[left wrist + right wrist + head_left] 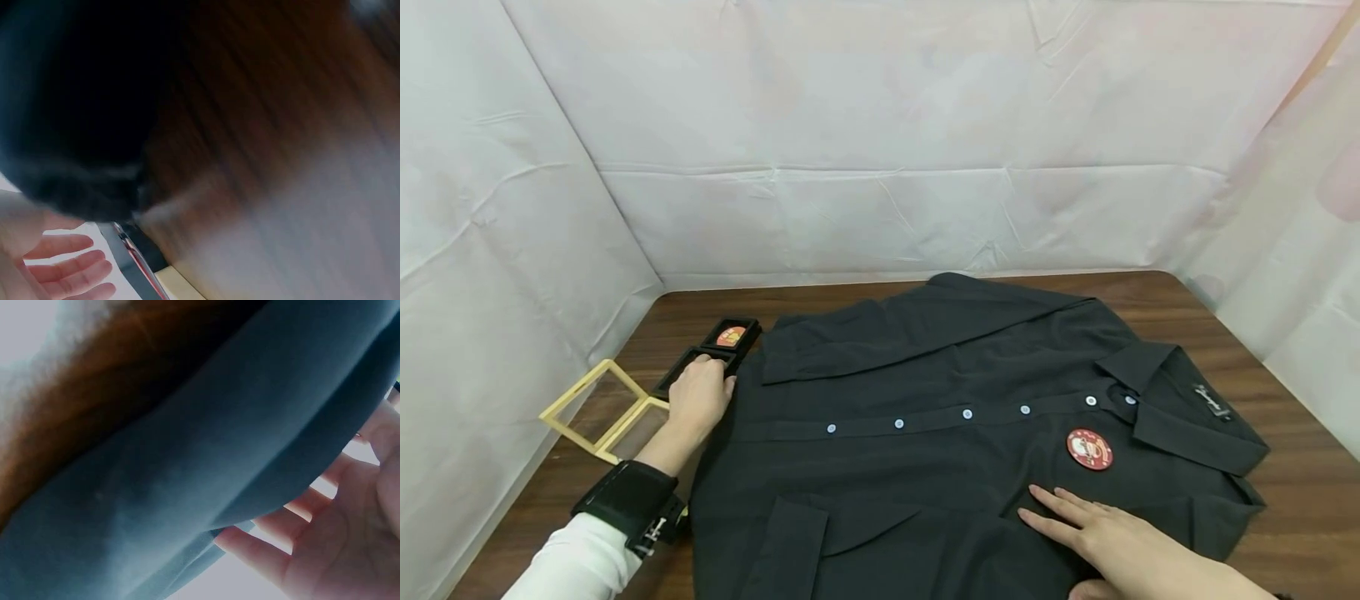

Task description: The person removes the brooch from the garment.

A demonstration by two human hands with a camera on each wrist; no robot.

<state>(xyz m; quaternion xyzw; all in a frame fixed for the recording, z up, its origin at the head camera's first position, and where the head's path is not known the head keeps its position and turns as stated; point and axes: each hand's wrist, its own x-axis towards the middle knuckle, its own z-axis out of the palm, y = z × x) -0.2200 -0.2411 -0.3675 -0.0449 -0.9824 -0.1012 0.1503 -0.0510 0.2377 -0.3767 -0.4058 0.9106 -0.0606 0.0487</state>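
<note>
Dark shirt (940,454) spread on the counter (1307,500), lying between the hands. The right hand (1097,537) rests on it, fingers spread, below a red round badge (1089,449). The left hand (700,396) reaches over a black case (718,353) just beside the shirt's hem, near a yellow frame (625,427). The head view hides the left fingertips; the left wrist view shows those fingers relaxed and apart. Only the head view shows the badge and silver collar pin (1212,402).
</note>
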